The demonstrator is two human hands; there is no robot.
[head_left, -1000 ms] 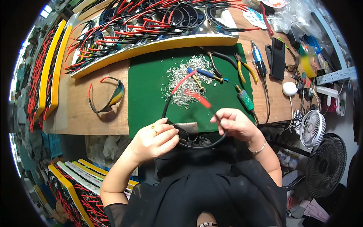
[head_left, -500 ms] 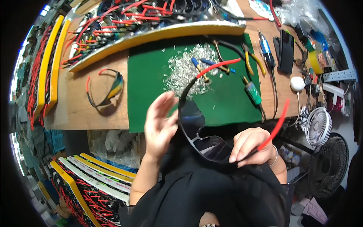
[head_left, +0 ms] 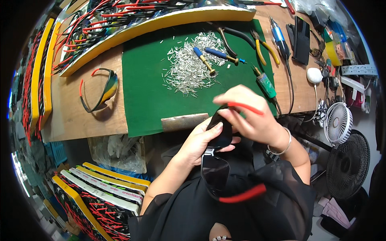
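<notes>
Over my lap I hold a pair of dark sunglasses (head_left: 216,172) with red temple tips. My left hand (head_left: 197,142) is closed on the upper lens, its thumb on the front and fingers behind. My right hand (head_left: 255,120) pinches the temple by the upper hinge, its fingers slightly blurred; that red tip extends across the hand. The other temple hangs low in front of my black top. On the green mat (head_left: 148,92) ahead lies a heap of small silvery pins (head_left: 185,68), with two blue-handled screwdrivers (head_left: 204,60) on it.
Yellow-handled cutters (head_left: 264,48), dark-handled pliers (head_left: 229,42), a green-handled tool (head_left: 265,85) and a blue corded tool (head_left: 278,38) lie right. Another pair of sunglasses (head_left: 106,90) rests left. A yellow-edged tray (head_left: 161,34) of glasses spans the back; fans (head_left: 337,122) stand right.
The sunglasses have turned and come down left. My left hand, formerly open beside them, now grips a lens. My right hand has shifted from the lower temple to the upper one.
</notes>
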